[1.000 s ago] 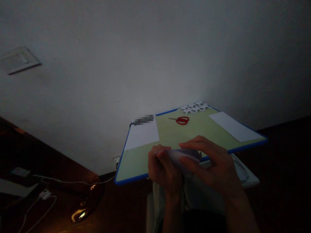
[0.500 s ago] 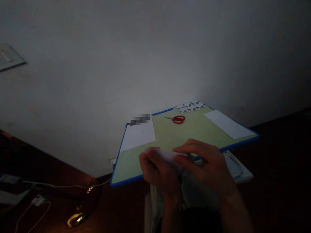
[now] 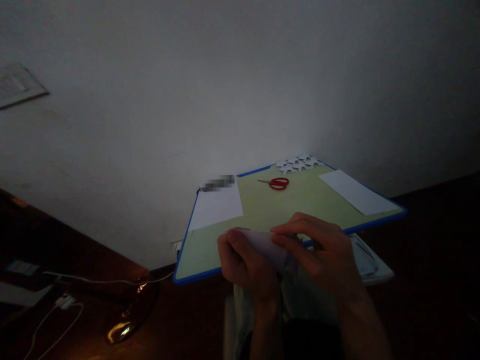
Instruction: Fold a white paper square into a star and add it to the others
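Note:
A piece of white paper (image 3: 264,244) is held up between my two hands, just above the near edge of the table. My left hand (image 3: 245,262) is closed round its left end, with the thumb on top. At the paper's upper right edge, my right hand (image 3: 318,247) pinches it between thumb and fingers. The paper's lower part is hidden behind my hands, so I cannot tell how it is folded.
Red-handled scissors (image 3: 278,184) lie on the green, blue-edged table (image 3: 210,250). Several small folded paper shapes (image 3: 298,164) sit at the back right. White sheets lie at left (image 3: 217,207) and right (image 3: 358,192). A wall (image 3: 225,100) stands behind; a cable (image 3: 108,282) hangs at left.
The right thumb and fingers have closed together on the paper's edge, where they stood slightly apart before. The whole view has shifted a little; the table's things stay in place.

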Available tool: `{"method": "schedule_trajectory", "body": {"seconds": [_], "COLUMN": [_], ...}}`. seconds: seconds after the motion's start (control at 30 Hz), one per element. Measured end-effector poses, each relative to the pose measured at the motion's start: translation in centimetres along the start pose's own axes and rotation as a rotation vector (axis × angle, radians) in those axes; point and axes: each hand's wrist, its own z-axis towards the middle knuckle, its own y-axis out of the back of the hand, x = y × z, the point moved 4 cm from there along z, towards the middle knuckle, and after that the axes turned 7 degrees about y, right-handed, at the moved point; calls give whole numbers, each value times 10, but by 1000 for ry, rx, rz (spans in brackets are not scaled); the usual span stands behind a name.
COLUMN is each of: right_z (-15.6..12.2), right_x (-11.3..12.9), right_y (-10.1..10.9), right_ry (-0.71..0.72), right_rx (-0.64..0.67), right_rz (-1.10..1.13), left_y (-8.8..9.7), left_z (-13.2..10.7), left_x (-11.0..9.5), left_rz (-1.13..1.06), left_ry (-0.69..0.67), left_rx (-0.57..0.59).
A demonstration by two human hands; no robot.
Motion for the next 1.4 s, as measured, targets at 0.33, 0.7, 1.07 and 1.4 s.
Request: {"method": "schedule_trajectory", "body": {"seconds": [0.33,0.7,1.07,1.4], "right_z": [2,3,5,3], "right_x": [-2,-1,-5,-8], "right_y": [-3,3,4,6], "right_ry": [-41,-32,-109,-147], "right_rx": [47,-1,-5,27], "right_rz": [-1,10,24,108], "left_y": [-3,-4,-5,-13], "left_z": [0,15,22,30], "left_x": [3,9,18,17], "left_rz": [20,-361,-512,-695], "left_ry": [-83,8,97,241], "left_rx": [82,280,385,593]}}
